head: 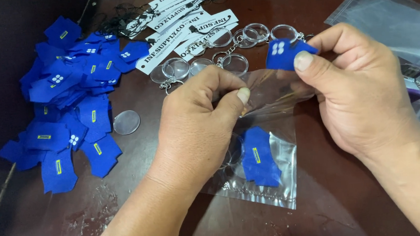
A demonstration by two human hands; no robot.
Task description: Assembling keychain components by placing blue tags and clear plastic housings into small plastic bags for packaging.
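At the far left a heap of blue fabric cut-outs (pixel 70 93) lies spread over the dark, scuffed tabletop (pixel 349 202), with one loose clear disc (pixel 126 122) just beside its right edge. Further in, white printed tags (pixel 184 28) fan out at the top, and below them sits a row of clear round keyrings (pixel 225 57) with small chains. In the middle, the left hand (pixel 196 129) pinches the upper edge of a small clear plastic bag (pixel 266 148) between thumb and forefinger, holding its mouth up off the tabletop; inside the bag a blue cut-out (pixel 259 158) already lies, with what looks like a clear keyring beside it, partly hidden by the hand. To the right, the right hand (pixel 361 97) grips another blue fabric piece (pixel 284 53) between thumb and fingers, held just above the bag's opening. It looks like the filling step: one piece is in, and this one is poised at the mouth. Slipping it in would call for the left hand to keep the thin film parted while the limp fabric goes in flat, without snagging on the edge. At the far right a stack of empty clear bags (pixel 390 16) lies waiting, with more keyrings half out of view.
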